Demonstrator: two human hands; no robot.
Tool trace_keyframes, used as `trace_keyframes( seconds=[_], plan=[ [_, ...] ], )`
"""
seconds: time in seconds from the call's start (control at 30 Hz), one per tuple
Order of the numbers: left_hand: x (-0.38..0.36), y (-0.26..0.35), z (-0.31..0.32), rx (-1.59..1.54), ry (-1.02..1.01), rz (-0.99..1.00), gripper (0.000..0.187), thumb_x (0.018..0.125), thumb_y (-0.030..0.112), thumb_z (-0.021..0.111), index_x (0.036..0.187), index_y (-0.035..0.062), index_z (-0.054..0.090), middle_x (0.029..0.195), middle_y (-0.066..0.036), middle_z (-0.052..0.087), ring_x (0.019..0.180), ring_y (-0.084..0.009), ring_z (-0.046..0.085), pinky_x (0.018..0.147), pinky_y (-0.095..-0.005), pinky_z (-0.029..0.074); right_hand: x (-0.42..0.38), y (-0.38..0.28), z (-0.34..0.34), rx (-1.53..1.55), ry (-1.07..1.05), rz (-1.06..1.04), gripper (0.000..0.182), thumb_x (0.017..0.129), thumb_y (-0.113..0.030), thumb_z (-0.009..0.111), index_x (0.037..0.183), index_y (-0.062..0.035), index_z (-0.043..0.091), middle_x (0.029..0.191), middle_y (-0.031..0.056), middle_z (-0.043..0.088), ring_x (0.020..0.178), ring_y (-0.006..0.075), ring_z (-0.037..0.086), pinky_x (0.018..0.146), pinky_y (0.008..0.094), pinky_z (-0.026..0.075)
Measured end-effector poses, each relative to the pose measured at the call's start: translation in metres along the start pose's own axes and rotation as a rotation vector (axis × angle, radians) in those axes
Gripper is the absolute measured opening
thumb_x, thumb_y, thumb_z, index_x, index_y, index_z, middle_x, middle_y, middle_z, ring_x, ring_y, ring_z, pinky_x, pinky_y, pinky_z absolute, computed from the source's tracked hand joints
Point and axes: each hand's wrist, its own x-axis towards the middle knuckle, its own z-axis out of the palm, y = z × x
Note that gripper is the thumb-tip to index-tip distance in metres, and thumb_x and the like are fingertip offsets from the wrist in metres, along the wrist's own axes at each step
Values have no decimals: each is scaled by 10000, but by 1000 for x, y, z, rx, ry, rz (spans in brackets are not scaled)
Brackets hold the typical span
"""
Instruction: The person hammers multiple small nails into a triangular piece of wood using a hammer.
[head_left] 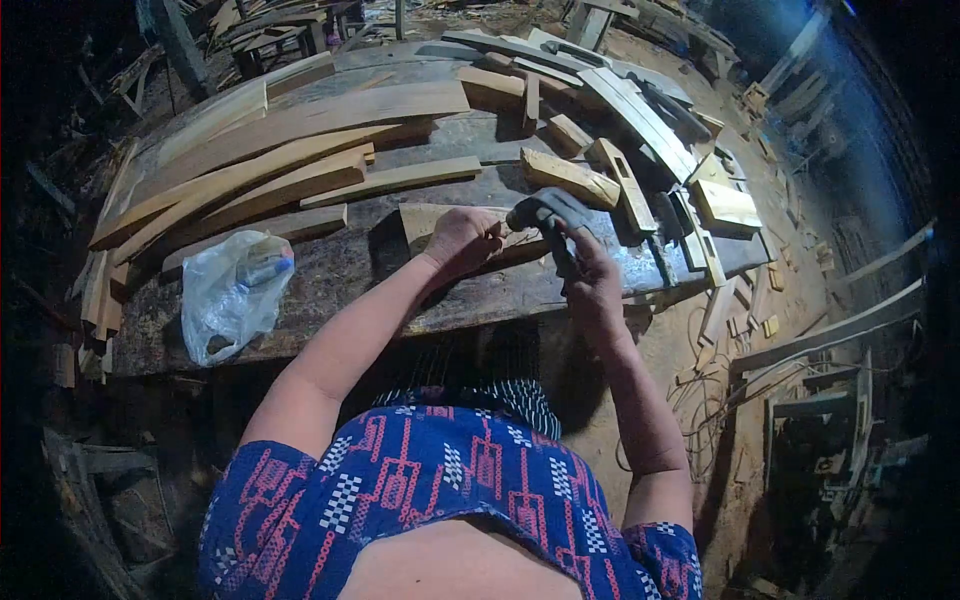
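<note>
Fig.: head view, person at a dark desk [330,275] w/ both arms out over its near edge. Left hand [462,238] presses flat-ish on a short wood block [425,222] lying near the desk's near edge, approx. mid-length; fingers curled over the block's top, thumb side toward the tool, so the hand acts as a clamp keeping the piece from sliding. Right hand [585,255] wraps a dark power tool [545,212], fingers closed round its body, wrist above the near edge; tool's head sits at the block's right end, touching or just off it (cannot tell which). What kind of tool it is cannot be read.

Rest of desk: long curved planks [280,140] stacked along the far-left part, laid parallel, clear of the work spot. Short slotted offcuts [620,180] crowd the right end, near the tool hand. A clear plastic bag [232,290] w/ something inside rests by the near-left edge, well apart from both hands. Floor at right: scrap wood, thin cables.
</note>
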Motion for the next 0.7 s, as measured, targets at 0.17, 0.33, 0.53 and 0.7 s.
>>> trace_keyframes(
  seconds=[0.17,0.33,0.53,0.7],
  plan=[
    [2,-4,3,116,5,122,188,730,255,597,711,70,619,717,-157,615,687,-331,615,604,-410,497,6,11,1,-142,-25,28,364,874,-60,558,1222,-167,552,982,159,648,877,194,620,755,303,463],
    [-3,-1,-2,101,31,151,99,731,177,618,740,79,604,720,-138,613,678,-313,614,595,-399,485,7,-20,2,-171,-1,-19,359,875,-44,546,1211,-169,553,1002,184,632,885,254,627,756,316,461],
    [4,-4,-2,137,-1,165,135,730,193,622,731,59,635,734,-143,640,721,-326,635,633,-408,500,6,-7,0,-428,-45,2,305,888,-163,555,1189,-212,566,927,195,617,882,344,610,740,379,459],
    [-1,-2,-15,31,-106,78,169,750,209,588,762,69,682,774,-154,652,736,-329,638,669,-415,504,10,-40,-4,-427,1,150,292,891,-146,553,1183,-139,560,1027,199,621,948,348,609,777,371,467]
  ],
)
